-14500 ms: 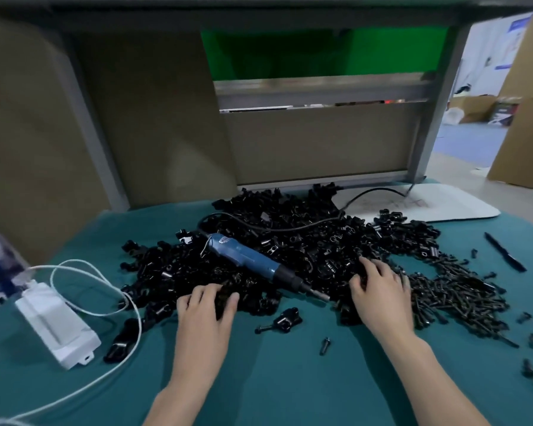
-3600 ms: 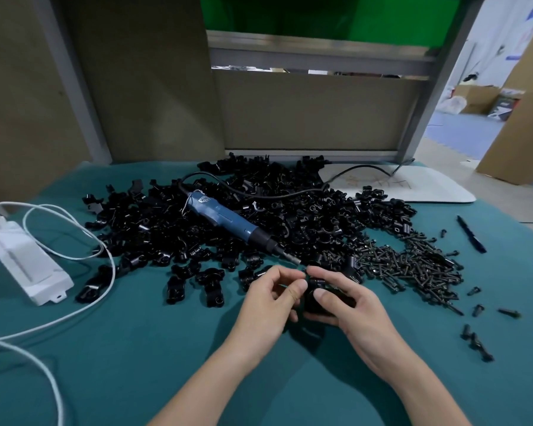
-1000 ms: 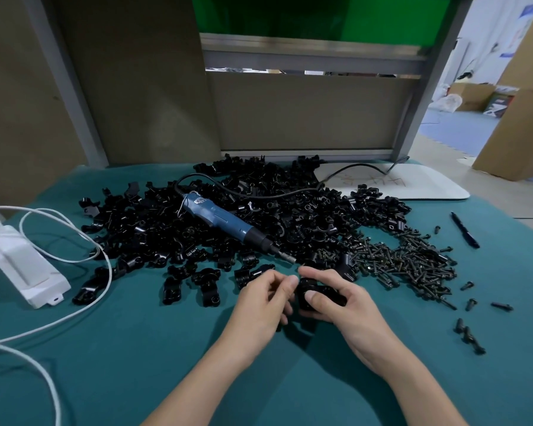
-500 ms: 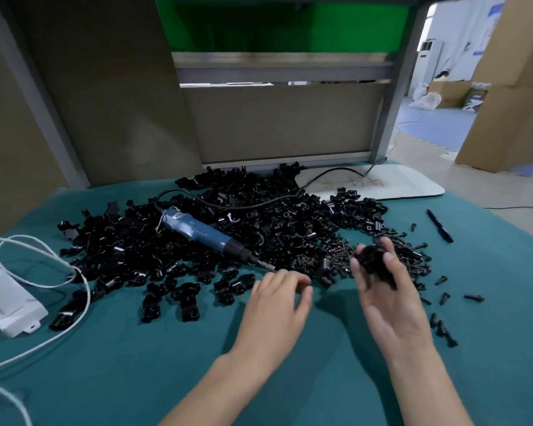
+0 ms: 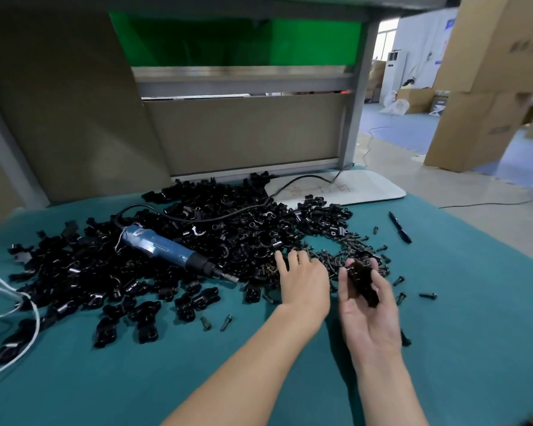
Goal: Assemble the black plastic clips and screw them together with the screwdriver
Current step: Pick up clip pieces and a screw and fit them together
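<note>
Heap of clips sprawls across the middle of the bench, loose, unsorted. Screwdriver, blue body, lies on top of the heap, bit pointing toward the hands, cord trailing to the back; nobody is touching it.

Right hand is palm up, fingers and thumb curled round a black clip, lifted just above the screws. Left hand is palm down, fingers reaching into the edge of the screws. Its fingertips are buried, so I can't tell if it has one pinched.

Step, as I read it: fetching a screw for the clip in hand. The next move needs one screw singled out, seated in the clip's hole, then the driver picked up. The screws are small and tangled, so that's fiddly.

A few clips lie apart in front of the heap, possibly already joined.

Room: cardboard boxes stacked at right, grey bench frame with a brown panel behind. The surface is a teal mat. White board at the back, white cable at left, black pen at right, well apart from the screws.
</note>
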A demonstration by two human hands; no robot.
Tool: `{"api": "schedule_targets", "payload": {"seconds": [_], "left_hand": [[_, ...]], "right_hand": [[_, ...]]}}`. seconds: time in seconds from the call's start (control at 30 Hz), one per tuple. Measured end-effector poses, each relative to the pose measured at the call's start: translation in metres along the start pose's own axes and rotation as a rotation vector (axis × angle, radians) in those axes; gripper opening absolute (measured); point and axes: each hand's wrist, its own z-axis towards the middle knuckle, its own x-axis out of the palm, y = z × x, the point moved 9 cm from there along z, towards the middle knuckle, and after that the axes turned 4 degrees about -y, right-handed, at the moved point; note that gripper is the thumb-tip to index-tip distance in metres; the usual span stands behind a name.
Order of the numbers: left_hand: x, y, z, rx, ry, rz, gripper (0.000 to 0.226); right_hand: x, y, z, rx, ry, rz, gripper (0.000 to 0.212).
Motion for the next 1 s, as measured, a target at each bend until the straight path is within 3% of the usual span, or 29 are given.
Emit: {"api": "schedule_targets", "payload": {"seconds": [0.1, 0.2, 0.3, 0.43, 0.53, 0.73, 1.0], "left_hand": [[0.002, 0.000, 0.000, 0.005, 0.016, -0.003, 0.030], [-0.013, 0.003, -0.003, 0.052, -0.081, -0.087, 0.028], [-0.036, 0.029, -0.019, 0.029, -0.216, -0.441, 0.016], [-0.028, 0.093, -0.059, -0.131, -0.181, -1.030, 0.009], [-0.025, 0.132, -0.089, -0.206, -0.227, -1.290, 0.011], [-0.013, 0.156, -0.116, -0.279, -0.234, -1.437, 0.016], [-0.010, 0.149, -0.118, -0.274, -0.159, -1.439, 0.012]], "right_hand": [[0.002, -0.004, 0.000, 0.017, 0.006, -0.003, 0.020], [0.004, -0.008, -0.002, 0.050, 0.027, 0.008, 0.020], [0.008, -0.016, -0.004, 0.101, 0.072, -0.022, 0.019], [0.013, -0.030, -0.005, 0.145, 0.093, -0.170, 0.034], [0.018, -0.054, -0.011, 0.218, 0.131, -0.346, 0.041], [0.023, -0.106, -0.035, 0.375, 0.313, -0.724, 0.032], [0.018, -0.108, -0.034, 0.348, 0.320, -0.769, 0.035]]}}
